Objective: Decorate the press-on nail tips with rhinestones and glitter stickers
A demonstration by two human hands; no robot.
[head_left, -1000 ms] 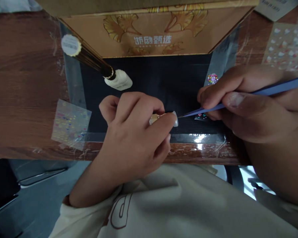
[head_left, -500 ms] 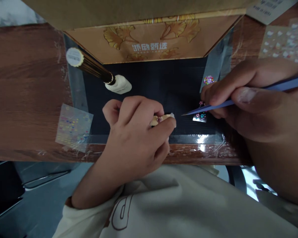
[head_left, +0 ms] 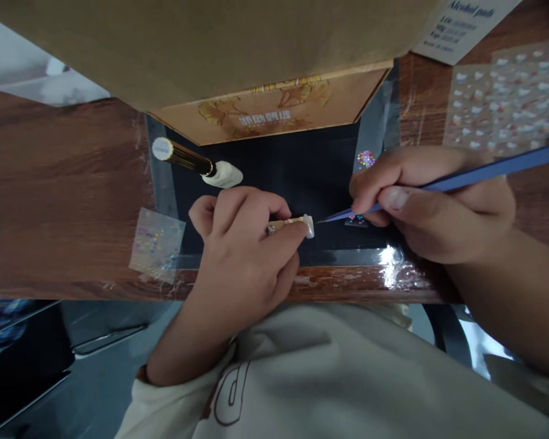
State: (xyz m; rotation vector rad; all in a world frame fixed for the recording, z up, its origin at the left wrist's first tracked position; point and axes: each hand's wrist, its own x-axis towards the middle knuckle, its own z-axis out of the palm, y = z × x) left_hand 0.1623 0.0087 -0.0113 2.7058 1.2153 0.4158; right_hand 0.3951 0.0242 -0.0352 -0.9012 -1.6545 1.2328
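My left hand [head_left: 249, 244] is closed over the dark mat, pinching a small pale-yellow piece [head_left: 293, 221] between thumb and fingers. A glossy whitish tip [head_left: 309, 225] shows at its right end; my fingers hide much of the rest. My right hand [head_left: 439, 204] grips blue tweezers [head_left: 466, 175] like a pen. Their point is just right of the whitish tip, with a slight gap. Beneath the right hand lies a small patch of coloured gems [head_left: 357, 221], partly covered. Another cluster of colourful gems [head_left: 366, 159] sits above it.
A white bottle with a tall dark-gold cap [head_left: 190, 160] stands left of centre. A ginkgo-printed box [head_left: 274, 110] rises behind the mat [head_left: 302, 161]. Sticker sheets lie at left [head_left: 157, 244] and far right [head_left: 507, 100]. An alcohol-pad box [head_left: 462, 27] is at the upper right.
The tweezers' point has moved left, close to the whitish tip. My left hand has turned the small piece so more of that tip shows. The camera view has shifted.
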